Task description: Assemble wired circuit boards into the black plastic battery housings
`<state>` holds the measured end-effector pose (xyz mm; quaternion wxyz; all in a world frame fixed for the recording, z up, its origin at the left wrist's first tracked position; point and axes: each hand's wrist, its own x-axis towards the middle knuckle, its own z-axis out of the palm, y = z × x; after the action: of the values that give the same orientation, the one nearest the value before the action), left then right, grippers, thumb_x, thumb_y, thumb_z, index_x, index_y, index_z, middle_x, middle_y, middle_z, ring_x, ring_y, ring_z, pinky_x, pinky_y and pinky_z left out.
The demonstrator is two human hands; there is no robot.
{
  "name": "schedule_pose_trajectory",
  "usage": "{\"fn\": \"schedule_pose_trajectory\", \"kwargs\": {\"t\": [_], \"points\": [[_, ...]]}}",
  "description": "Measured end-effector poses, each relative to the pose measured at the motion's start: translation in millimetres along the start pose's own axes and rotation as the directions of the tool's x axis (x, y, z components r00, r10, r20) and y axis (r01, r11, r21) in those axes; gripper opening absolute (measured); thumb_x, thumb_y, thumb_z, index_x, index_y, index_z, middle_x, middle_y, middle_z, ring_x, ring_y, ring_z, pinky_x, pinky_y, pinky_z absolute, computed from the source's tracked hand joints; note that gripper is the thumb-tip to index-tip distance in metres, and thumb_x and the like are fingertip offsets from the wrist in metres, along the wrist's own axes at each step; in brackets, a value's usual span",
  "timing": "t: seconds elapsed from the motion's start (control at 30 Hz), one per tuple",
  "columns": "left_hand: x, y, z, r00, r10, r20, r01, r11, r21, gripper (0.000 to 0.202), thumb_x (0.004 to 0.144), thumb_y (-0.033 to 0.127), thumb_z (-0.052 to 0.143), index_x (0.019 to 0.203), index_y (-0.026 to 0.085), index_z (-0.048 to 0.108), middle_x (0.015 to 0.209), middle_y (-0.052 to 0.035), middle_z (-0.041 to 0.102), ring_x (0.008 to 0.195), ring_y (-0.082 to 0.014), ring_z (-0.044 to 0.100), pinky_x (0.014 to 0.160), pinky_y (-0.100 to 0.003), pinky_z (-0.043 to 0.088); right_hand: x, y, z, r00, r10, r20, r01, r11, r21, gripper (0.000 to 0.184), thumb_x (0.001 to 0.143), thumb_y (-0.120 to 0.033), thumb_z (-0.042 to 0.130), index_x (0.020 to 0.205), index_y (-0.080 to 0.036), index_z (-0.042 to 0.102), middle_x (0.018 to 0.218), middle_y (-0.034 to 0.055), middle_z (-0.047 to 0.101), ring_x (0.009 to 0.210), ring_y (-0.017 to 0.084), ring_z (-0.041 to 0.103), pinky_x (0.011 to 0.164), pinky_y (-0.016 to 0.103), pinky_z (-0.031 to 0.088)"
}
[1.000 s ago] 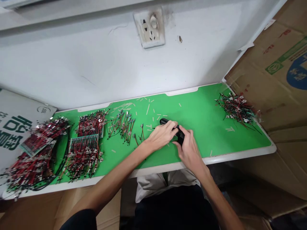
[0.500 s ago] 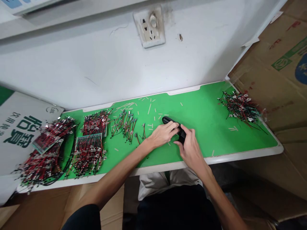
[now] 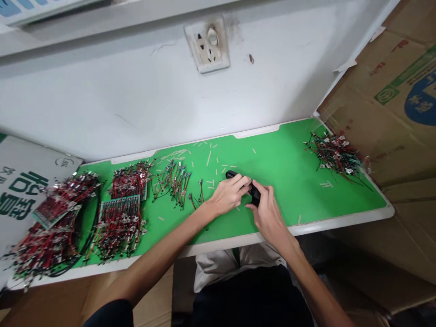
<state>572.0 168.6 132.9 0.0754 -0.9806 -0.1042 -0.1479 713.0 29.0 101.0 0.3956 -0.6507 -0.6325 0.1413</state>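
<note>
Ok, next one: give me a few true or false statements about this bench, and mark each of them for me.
1. The left hand and the right hand are both on a black handheld object. True.
2. A wall socket is set in the white wall above the bench. True.
3. The mat under the hands is blue. False: it is a green mat.
4. The largest wire bundles lie to the right of the hands. False: the largest red-and-black wire bundles lie to the left, and a smaller wire pile lies to the right.
5. Small pale pieces are scattered on the mat near the hands. True.
</note>
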Motion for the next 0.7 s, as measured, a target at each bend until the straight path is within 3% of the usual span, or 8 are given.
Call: {"fn": "schedule_pose_trajectory", "kwargs": {"t": [0.2, 0.4, 0.57, 0.7], "points": [[4, -1, 3.5, 0.997, 0.041, 0.063, -0.043, 0.999, 0.026, 0.027, 0.101, 0.013, 0.04, 0.108, 0.011, 0.066, 0.107, -0.0109, 0.066, 0.092, -0.0175, 0.058, 0.069, -0.027, 0.054, 1, -3, 0, 1.0, 0.015, -0.01, -0.015, 0.999, -0.033, 0.054, 0.109, -0.03, 0.041, 0.159, -0.016, 0.026, 0.131, 0.0225, 0.047, 0.119, 0.036, 0.058, 0.095, 0.055, 0.055], [-3, 0, 6.2, 1.0, 0.018, -0.008, -0.018, 1.0, -0.007, 0.022, 0.1, 0.012, 0.044, 0.108, 0.013, 0.064, 0.104, -0.0091, 0.066, 0.09, -0.0163, 0.058, 0.065, -0.025, 0.05, 2, -4, -4, 0.999, 0.021, -0.026, -0.02, 0.999, 0.038, 0.055, 0.107, -0.025, 0.044, 0.159, -0.022, 0.025, 0.133, 0.0194, 0.046, 0.122, 0.034, 0.058, 0.098, 0.055, 0.055], [-3, -3, 9.7, 0.998, -0.008, 0.062, 0.01, 0.999, -0.034, 0.02, 0.098, 0.013, 0.046, 0.104, 0.014, 0.065, 0.1, -0.0085, 0.064, 0.086, -0.016, 0.058, 0.061, -0.024, 0.049, -1, -3, 1, 1.0, 0.001, -0.007, -0.001, 1.0, -0.007, 0.057, 0.106, -0.019, 0.039, 0.161, -0.02, 0.023, 0.132, 0.0207, 0.044, 0.122, 0.036, 0.056, 0.096, 0.057, 0.056], [-1, -3, 15.1, 1.0, 0.003, 0.009, -0.002, 0.999, -0.037, 0.02, 0.096, 0.009, 0.046, 0.096, 0.014, 0.065, 0.099, -0.0088, 0.065, 0.086, -0.0163, 0.058, 0.064, -0.025, 0.05, -3, -3, 4, 1.0, -0.014, 0.009, 0.015, 0.999, -0.042, 0.062, 0.102, -0.01, 0.038, 0.162, -0.02, 0.022, 0.133, 0.0209, 0.042, 0.123, 0.036, 0.054, 0.095, 0.057, 0.056]]}}
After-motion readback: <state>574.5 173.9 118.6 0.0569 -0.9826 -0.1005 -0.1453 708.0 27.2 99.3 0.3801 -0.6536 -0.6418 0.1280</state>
